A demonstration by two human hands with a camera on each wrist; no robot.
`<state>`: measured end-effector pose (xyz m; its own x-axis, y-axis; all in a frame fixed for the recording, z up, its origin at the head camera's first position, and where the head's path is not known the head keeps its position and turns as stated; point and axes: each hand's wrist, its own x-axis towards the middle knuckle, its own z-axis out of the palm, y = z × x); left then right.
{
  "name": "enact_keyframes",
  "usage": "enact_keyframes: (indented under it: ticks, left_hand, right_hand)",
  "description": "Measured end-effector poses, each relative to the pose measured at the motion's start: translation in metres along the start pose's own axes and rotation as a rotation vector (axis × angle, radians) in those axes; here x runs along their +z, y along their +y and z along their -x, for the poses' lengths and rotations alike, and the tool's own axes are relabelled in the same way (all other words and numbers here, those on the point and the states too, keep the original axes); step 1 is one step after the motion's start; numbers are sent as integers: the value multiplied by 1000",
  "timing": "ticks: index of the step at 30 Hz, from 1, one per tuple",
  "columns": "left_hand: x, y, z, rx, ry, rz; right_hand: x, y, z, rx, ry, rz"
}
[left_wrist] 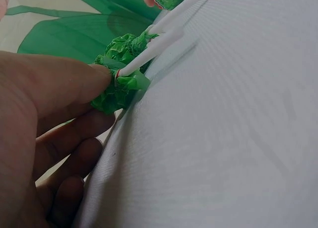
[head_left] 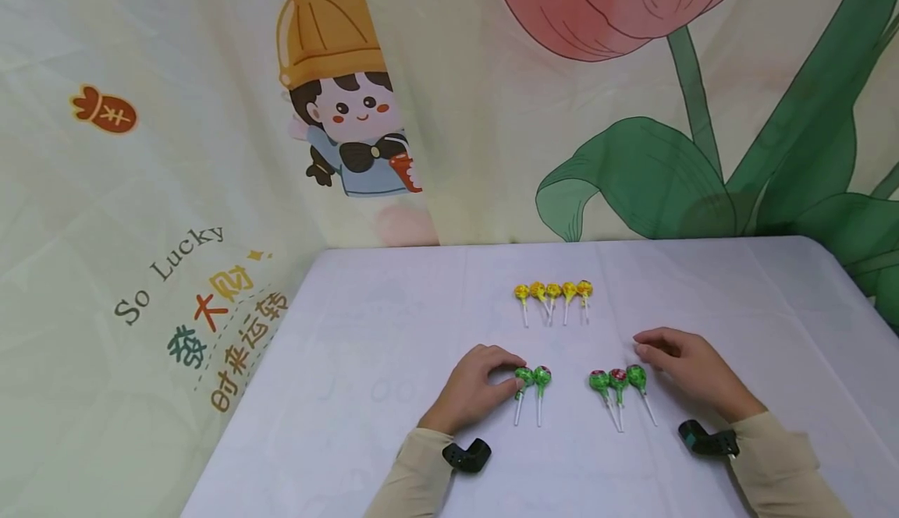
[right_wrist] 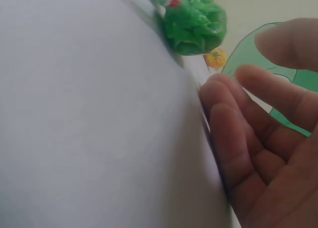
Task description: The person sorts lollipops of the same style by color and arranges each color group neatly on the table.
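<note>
My left hand [head_left: 474, 389] pinches the green-wrapped head of a lollipop [head_left: 520, 393] between thumb and fingers; its white stick points toward me. Right beside it lies a second green lollipop [head_left: 542, 377]. In the left wrist view the thumb presses on the crinkled green wrapper [left_wrist: 119, 91]. To the right, three green lollipops with some red on them lie in a group, the rightmost lollipop [head_left: 636, 377] nearest my right hand [head_left: 691, 366]. That hand holds nothing, its fingers loosely bent near the tabletop; the right wrist view shows a gap between them and the green lollipop [right_wrist: 196, 27].
Several yellow lollipops [head_left: 553, 292] lie in a row farther back, sticks toward me. A white cloth [head_left: 351, 331] covers the table. Behind its far edge hangs a printed curtain [head_left: 463, 112]. Both wrists wear black cameras.
</note>
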<state>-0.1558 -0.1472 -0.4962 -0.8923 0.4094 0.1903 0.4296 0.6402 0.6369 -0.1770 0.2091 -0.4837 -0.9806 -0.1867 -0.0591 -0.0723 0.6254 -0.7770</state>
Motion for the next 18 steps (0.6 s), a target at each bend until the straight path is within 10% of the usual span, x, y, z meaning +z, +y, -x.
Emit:
enact_keyframes:
  ticks: [18]
  left_hand:
    - [1, -2, 1, 2, 7, 34]
  right_hand:
    - [1, -1, 17, -2, 4, 34]
